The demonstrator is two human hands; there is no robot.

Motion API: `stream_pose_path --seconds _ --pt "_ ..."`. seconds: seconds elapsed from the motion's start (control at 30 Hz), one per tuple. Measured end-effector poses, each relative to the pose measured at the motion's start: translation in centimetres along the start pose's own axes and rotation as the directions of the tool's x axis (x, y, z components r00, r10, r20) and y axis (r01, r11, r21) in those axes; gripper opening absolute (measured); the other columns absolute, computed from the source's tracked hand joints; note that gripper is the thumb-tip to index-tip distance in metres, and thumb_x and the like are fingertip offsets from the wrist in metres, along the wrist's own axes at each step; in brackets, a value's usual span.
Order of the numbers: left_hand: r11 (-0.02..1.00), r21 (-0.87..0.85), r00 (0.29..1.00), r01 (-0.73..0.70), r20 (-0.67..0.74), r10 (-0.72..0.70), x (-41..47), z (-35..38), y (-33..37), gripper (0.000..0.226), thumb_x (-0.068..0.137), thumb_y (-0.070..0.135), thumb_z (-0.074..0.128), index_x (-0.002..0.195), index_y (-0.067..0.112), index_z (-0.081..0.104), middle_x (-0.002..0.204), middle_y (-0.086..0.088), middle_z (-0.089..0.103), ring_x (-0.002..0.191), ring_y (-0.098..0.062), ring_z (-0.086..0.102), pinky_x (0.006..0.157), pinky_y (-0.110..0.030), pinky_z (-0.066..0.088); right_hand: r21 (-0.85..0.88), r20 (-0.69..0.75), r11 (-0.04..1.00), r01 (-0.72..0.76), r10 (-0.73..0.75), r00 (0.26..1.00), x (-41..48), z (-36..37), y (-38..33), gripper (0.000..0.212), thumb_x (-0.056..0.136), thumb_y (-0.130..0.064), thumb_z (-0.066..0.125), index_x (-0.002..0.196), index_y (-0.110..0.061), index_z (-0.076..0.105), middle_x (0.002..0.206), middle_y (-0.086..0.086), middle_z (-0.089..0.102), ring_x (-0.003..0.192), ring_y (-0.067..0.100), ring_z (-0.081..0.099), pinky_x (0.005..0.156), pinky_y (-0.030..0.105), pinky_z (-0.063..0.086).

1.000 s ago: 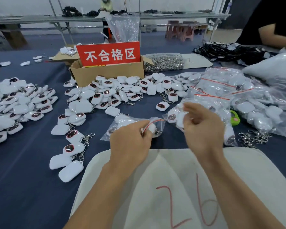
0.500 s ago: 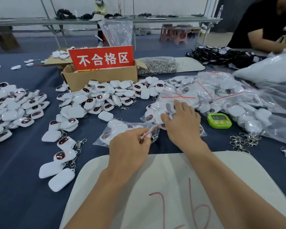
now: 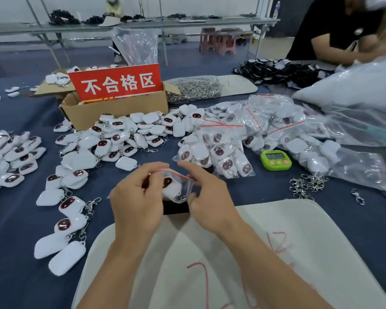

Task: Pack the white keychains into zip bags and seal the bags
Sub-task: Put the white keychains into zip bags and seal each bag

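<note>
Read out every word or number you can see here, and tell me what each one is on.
"不合格区": white characters on the red sign standing in the cardboard box.
Red handwriting on the white board: partly hidden by the arms, not readable.
Digits on the green timer: too blurred to read.

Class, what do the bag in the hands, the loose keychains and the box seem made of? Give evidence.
Bag: thin clear plastic film, glossy; it crinkles and shows its contents. Keychains: probably hard white plastic, smooth, reflecting light; clips look metal. Box: brown cardboard, matte, with folded flaps.
</note>
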State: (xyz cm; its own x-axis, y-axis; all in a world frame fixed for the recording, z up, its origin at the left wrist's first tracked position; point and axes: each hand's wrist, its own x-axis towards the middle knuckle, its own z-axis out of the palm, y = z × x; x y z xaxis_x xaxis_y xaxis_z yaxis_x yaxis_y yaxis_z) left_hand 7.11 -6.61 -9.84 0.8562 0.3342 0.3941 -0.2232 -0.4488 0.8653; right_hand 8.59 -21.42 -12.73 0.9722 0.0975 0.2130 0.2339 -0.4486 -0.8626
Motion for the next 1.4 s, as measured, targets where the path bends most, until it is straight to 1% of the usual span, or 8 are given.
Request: stream_pose_path --seconds 0.1,0.2,0.3,0.53,0.73,0.83,0.93,1.4 --pt "0.998 -0.041 0.998 0.038 0.044 -0.036 1.0 -0.1 0.5 0.031 0.074 0.044 0.052 0.091 0.057 0.074 0.065 0.013 0.067 0.056 -0.005 0.055 0.057 -0.018 0.045 0.131 -0.013 0.991 0.002 -0.001 1.000 0.3 -0.6 -0.7 0.060 0.084 0.006 0.066 0.134 -0.026 0.066 0.121 -0.008 0.074 0.105 0.010 0.071 0.100 0.031 0.055" --pt "0.994 -0.069 0.995 0.080 0.072 -0.075 2.7 -0.2 1.4 0.032 0.074 0.041 0.053 0.091 0.056 0.075 0.074 0.020 0.073 0.066 -0.001 0.065 0.065 -0.028 0.051 0.217 -0.092 0.976 0.009 0.011 0.996 1.4 -1.6 -1.8 0.030 0.088 0.004 0.071 0.101 -0.022 0.077 0.093 -0.016 0.078 0.088 0.003 0.073 0.087 0.022 0.058" --pt "0.990 -0.095 0.994 0.104 0.045 -0.100 4.7 -0.6 2.4 0.030 0.075 0.036 0.055 0.084 0.055 0.077 0.079 0.024 0.075 0.069 0.003 0.066 0.067 -0.025 0.050 0.217 -0.143 0.976 0.015 0.017 0.990 2.7 -3.0 -2.9 0.016 0.091 -0.001 0.073 0.099 -0.014 0.079 0.084 -0.018 0.076 0.081 0.001 0.071 0.082 0.021 0.058" --pt "0.961 -0.192 0.976 0.199 0.130 -0.176 6.4 -2.2 3.0 0.027 0.077 0.025 0.064 0.087 0.042 0.082 0.060 0.017 0.064 0.055 -0.003 0.041 0.060 -0.019 0.040 0.241 -0.240 0.965 0.104 -0.044 0.970 3.6 -5.7 -5.2 0.019 0.090 -0.007 0.072 0.089 -0.026 0.077 0.080 -0.017 0.075 0.074 0.001 0.068 0.072 0.012 0.050" --pt "0.915 -0.239 0.935 0.324 0.230 -0.271 5.9 -2.3 1.6 0.016 0.089 0.016 0.065 0.085 0.017 0.081 0.078 0.005 0.067 0.058 -0.006 0.038 0.058 -0.018 0.039 0.188 -0.036 0.980 -0.064 0.072 0.997 2.9 -5.0 -4.6 0.014 0.093 -0.009 0.071 0.084 -0.017 0.077 0.067 -0.004 0.071 0.060 0.005 0.060 0.064 0.033 0.054" --pt "0.912 -0.294 0.916 0.286 0.362 -0.171 5.5 -3.5 1.5 0.013 0.086 0.024 0.075 0.097 0.028 0.081 0.103 0.007 0.077 0.076 -0.004 0.062 0.077 -0.016 0.051 0.260 -0.119 0.963 -0.068 0.101 0.988 3.1 -5.3 -4.7 0.017 0.092 -0.009 0.070 0.079 -0.017 0.076 0.073 0.006 0.073 0.066 0.023 0.065 0.073 0.045 0.057" --pt "0.931 -0.287 0.938 0.227 0.321 -0.130 5.1 -3.5 1.9 0.034 0.083 0.004 0.081 0.094 0.035 0.083 0.093 0.004 0.080 0.083 -0.004 0.072 0.074 -0.010 0.052 0.302 -0.153 0.947 -0.105 0.157 0.976 3.2 -5.7 -5.1 0.018 0.093 -0.008 0.072 0.079 -0.018 0.077 0.070 -0.001 0.074 0.064 0.012 0.065 0.074 0.044 0.060" --pt "0.901 -0.334 0.953 0.276 0.218 -0.211 3.9 -3.2 2.7 0.007 0.073 0.033 0.082 0.077 0.039 0.083 0.061 0.010 0.068 0.058 -0.005 0.053 0.059 -0.011 0.047 0.405 -0.150 0.907 -0.116 0.191 0.970 1.9 -7.9 -5.6 0.019 0.082 -0.013 0.078 0.068 -0.027 0.078 0.055 0.000 0.065 0.049 0.012 0.050 0.055 0.027 0.046"
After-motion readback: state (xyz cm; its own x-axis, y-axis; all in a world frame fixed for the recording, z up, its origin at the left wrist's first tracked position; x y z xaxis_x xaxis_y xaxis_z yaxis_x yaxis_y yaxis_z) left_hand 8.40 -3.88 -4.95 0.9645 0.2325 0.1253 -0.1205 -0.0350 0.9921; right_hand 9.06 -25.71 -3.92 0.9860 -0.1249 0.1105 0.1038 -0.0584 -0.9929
